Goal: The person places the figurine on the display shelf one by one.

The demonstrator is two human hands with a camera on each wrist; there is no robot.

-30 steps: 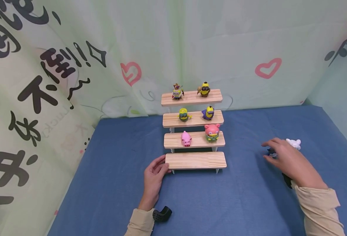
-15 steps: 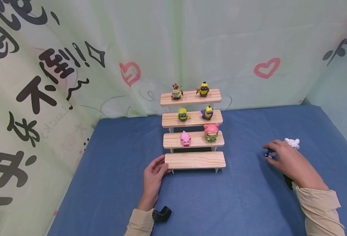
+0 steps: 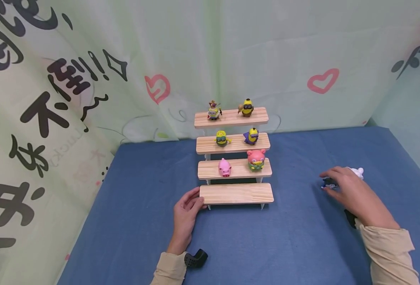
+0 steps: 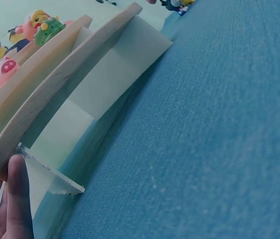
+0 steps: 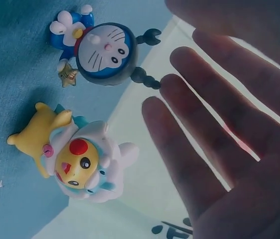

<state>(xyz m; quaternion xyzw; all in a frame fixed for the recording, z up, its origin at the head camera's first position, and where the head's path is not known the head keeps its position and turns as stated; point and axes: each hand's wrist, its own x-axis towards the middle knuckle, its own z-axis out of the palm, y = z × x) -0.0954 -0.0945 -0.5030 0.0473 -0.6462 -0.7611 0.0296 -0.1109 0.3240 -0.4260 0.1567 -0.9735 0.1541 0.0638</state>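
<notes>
My left hand [image 3: 186, 219] grips the left end of the lowest step [image 3: 236, 194] of a wooden tiered display stand; in the left wrist view its fingers [image 4: 18, 184] pinch the board's end. Over on the right, my right hand [image 3: 356, 198] hovers above a Doraemon figurine [image 5: 105, 52], fingers spread and nearly straight in the right wrist view, with a visible gap to the toy. Beside Doraemon stands a Pikachu figurine [image 5: 77, 162] in a white hood; from the head only its white top [image 3: 357, 171] shows behind the hand.
A pink pig [image 3: 225, 168] and a pink figure in green [image 3: 256, 160] occupy the step above the lowest. Higher up are several Minion figurines, among them a purple-caped one [image 3: 251, 136]. Blue cloth [image 3: 288, 237] covers the table; a printed curtain [image 3: 274, 59] hangs behind.
The right hand has shifted very slightly right and stays over the Doraemon figurine. My left hand keeps its grip on the stand, and the figurines on the steps have not moved.
</notes>
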